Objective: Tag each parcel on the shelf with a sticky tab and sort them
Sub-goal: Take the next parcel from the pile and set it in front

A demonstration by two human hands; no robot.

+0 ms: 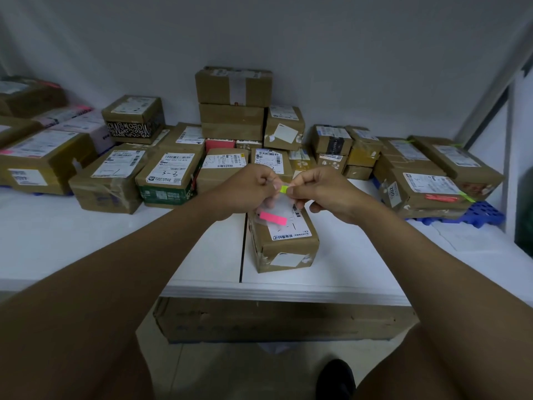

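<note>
Both hands are pinching a green sticky tab (284, 189): the left hand (248, 187) and right hand (320, 192) are peeling it above the brown parcel (284, 241). Peeling slowly should be keeping it flat for sticking on the label.

blue pallet (478, 214) — right | flattened cardboard (274, 321) (under shelf edge) | white wall (346, 53)

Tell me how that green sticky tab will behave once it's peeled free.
The green sticky tab, pinched between left hand and right hand, looks thin: probably floppy and near weightless. Being adhesive, it may cling to fingertips or curl before reaching the parcel.
</note>
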